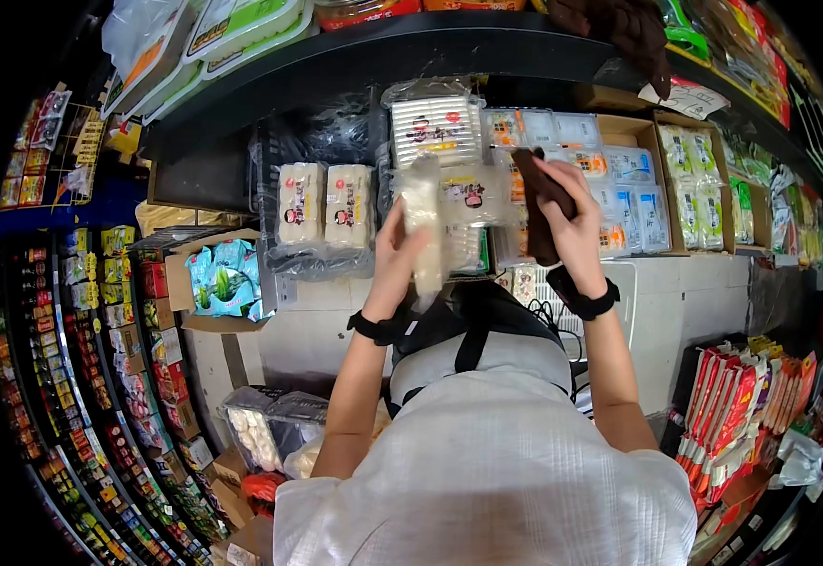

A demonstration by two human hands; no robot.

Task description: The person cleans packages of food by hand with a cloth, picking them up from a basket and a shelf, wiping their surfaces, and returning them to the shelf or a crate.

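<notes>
My left hand [397,257] is closed around a clear plastic packet of white food [423,226], held on edge and blurred by motion. In my right hand [573,217] is a folded dark brown cloth [540,222], gripped between thumb and fingers. Just beyond the held packet lies a flat printed packet [473,195]. Behind it sits a stack of white packets [435,130] with red and black print. To the left, two similar white packets [301,203] lie side by side in a plastic-lined black crate [270,179].
Blue-and-white packs [633,212] and a carton of green-labelled packets [694,184] stand to the right. A dark shelf edge [364,58] runs across above. Left is an open box of teal bags [225,276]. Red packages [721,406] stand low right, and stocked shelves line the left.
</notes>
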